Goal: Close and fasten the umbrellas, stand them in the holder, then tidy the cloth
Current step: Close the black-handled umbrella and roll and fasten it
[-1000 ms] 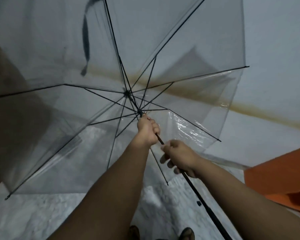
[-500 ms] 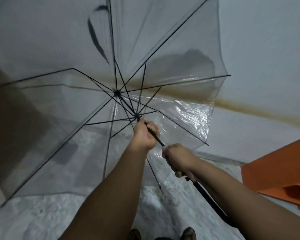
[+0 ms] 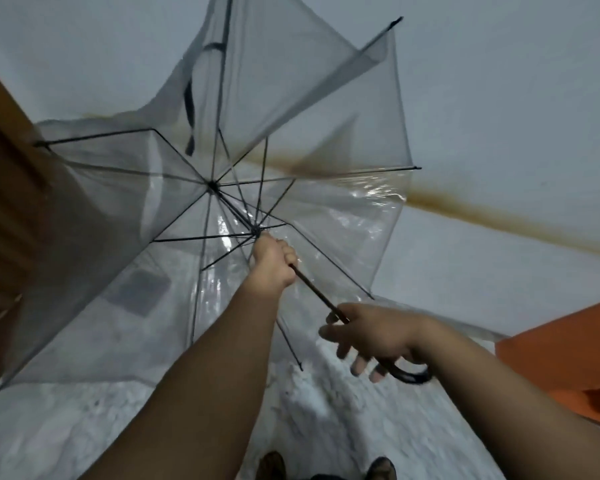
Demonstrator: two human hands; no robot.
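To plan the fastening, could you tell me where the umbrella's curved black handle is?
The curved black handle sits lower right, under the right hand.

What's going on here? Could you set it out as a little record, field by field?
activity: closing a clear umbrella
canopy: partly folded, ribs still spread
left hand: gripping the shaft just below the sliding hub
right hand: fingers loose around the shaft, near the curved handle
shaft: dark, slanting between the hands
floor: pale, speckled
nearby: orange surface at right
fastening strap: not yet done
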